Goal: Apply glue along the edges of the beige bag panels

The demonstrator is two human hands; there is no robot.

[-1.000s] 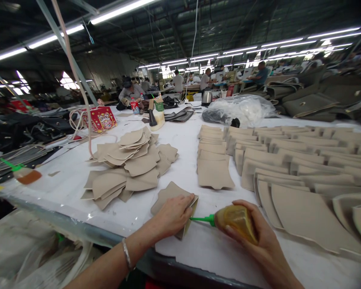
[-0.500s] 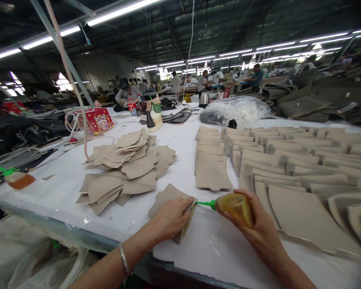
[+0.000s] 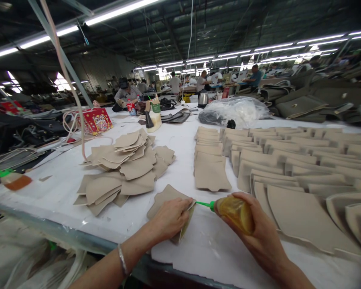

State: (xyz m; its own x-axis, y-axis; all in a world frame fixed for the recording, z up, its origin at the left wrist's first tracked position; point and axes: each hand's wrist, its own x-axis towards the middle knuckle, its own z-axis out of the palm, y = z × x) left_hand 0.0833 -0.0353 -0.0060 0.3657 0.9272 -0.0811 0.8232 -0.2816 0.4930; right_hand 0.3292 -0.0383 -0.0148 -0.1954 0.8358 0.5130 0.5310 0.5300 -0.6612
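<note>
My left hand (image 3: 171, 216) is closed on a beige leather piece (image 3: 165, 197) near the table's front edge, its fingers at the right corner, where the layers stand slightly apart. In my right hand (image 3: 255, 224) lies a glue bottle (image 3: 235, 212), tilted on its side, with amber liquid inside. Its thin green nozzle (image 3: 203, 204) points left, and the tip is at the edge of the leather piece by my left fingertips. Whether any glue is coming out cannot be made out. To the left is a loose pile of similar leather pieces (image 3: 138, 162).
Rows of overlapping leather pieces (image 3: 301, 204) cover the right side of the white table (image 3: 180, 160). Another green-capped bottle (image 3: 16, 181) lies at the left edge. A red patterned box (image 3: 98, 121), a clear plastic bag (image 3: 237, 110) and a kettle (image 3: 203, 99) stand farther back. Other people work beyond.
The whole view has shifted very slightly. Both hands keep their hold, and the nozzle tip stays at the leather edge.
</note>
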